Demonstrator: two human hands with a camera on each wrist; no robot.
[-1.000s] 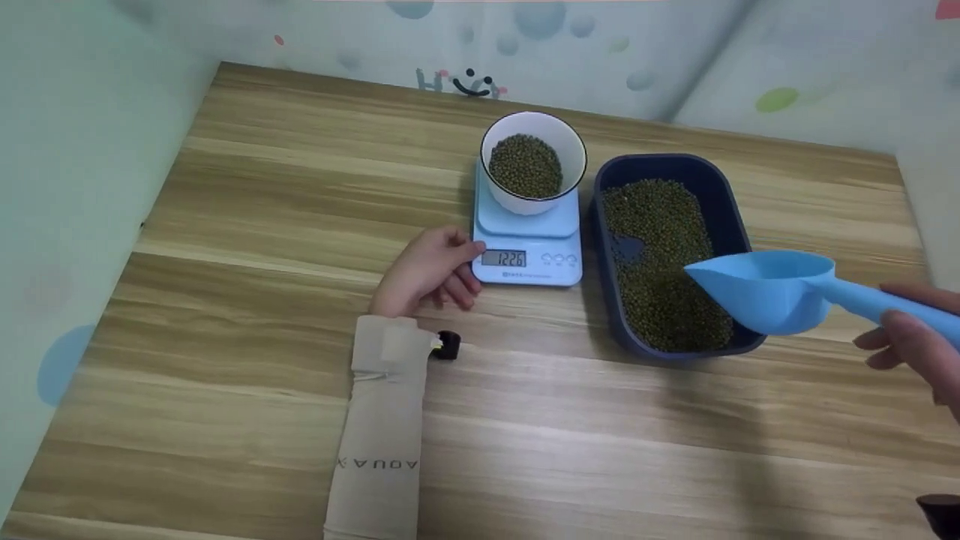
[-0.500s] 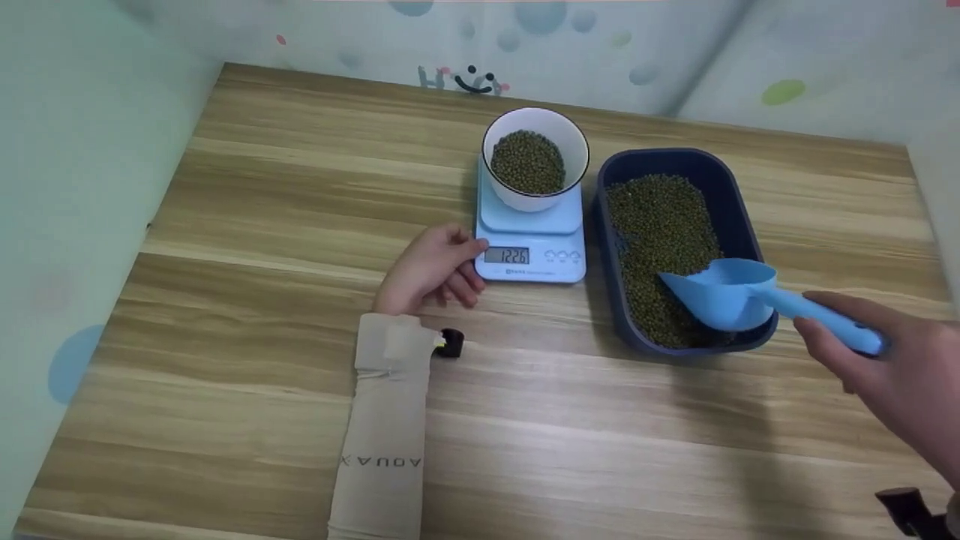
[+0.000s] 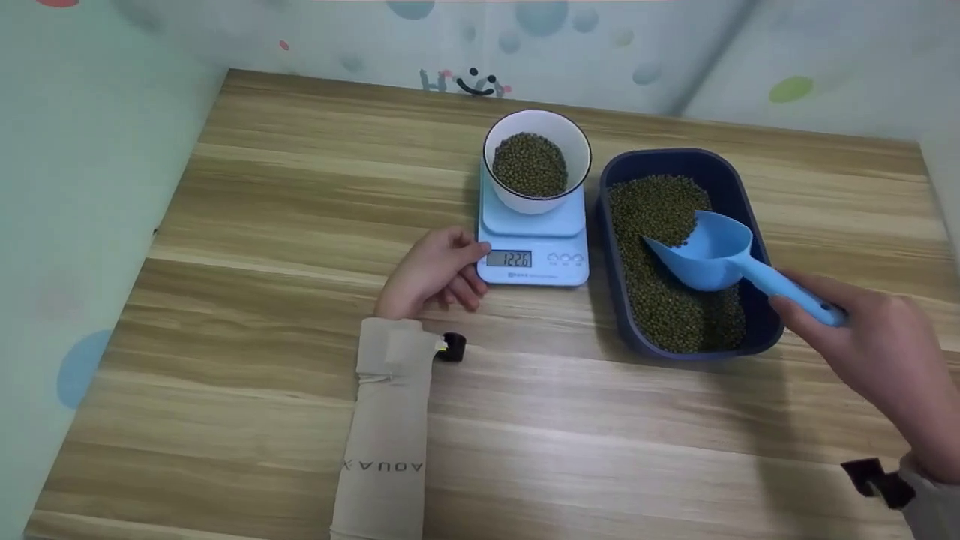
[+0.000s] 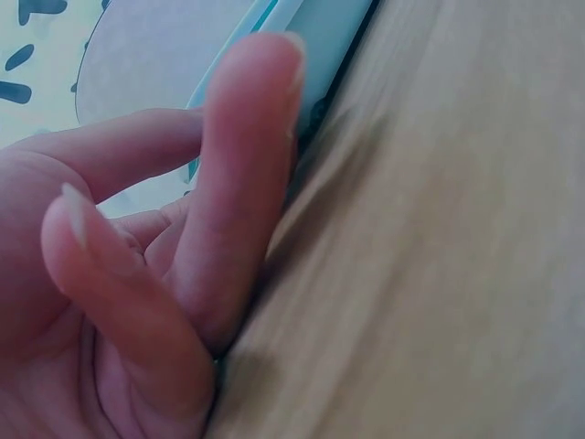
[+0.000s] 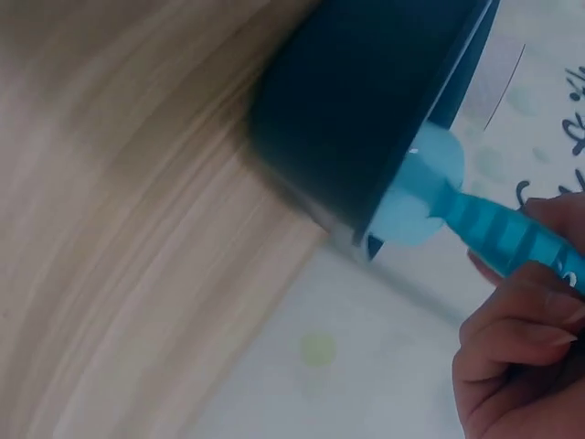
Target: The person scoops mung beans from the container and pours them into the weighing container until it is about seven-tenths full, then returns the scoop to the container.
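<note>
My left hand holds the left edge of a light blue kitchen scale, its thumb on the edge beside the display. In the left wrist view its other fingers are bent close to the wood. A white bowl with a dark rim stands on the scale, partly filled with mung beans. My right hand grips the handle of a blue scoop. The scoop is inside a dark blue tub, its pointed lip in the mung beans, some lying at its mouth.
The tub stands just right of the scale on a wood-grain table. A pale patterned wall rises behind the table, with another pale wall along the left side.
My right hand has come in from the right, bringing the scoop down into the tub and then forward and left through the beans. My left hand stays at the scale.
</note>
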